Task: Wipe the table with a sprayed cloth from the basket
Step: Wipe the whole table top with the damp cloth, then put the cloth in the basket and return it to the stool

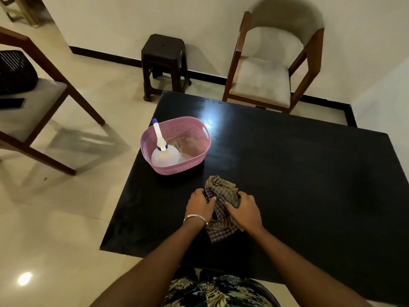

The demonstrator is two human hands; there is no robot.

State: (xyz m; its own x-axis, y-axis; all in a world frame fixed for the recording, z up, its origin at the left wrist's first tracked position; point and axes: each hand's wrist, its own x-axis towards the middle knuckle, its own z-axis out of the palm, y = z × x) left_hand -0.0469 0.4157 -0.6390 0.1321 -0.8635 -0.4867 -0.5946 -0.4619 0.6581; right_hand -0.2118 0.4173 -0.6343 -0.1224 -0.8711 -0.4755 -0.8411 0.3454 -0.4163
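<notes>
A checked cloth is seen in the lower middle of the frame, bunched on the dark surface, near its front edge. It is held from both sides: the left hand grips its left part with curled fingers, and the right hand is closed over its right part. A loose end of the cloth hangs out below, between the two wrists, and a crumpled fold stands up above the fingers.

The pink basket is placed in the middle left of the frame, near the left edge of the surface, a little apart from the cloth. A spray bottle with a white and blue head is left standing inside it.

The cloth is judged to be light, soft and without any stiffness, so it is expected to fold and collapse wherever it is pushed. Whether it is already damp cannot be told. For wiping, it is better taken as a thick pad under one flat palm, with the loose end tucked in, because a free corner is likely to drag behind. On the glossy surface it is expected to slide easily.
</notes>
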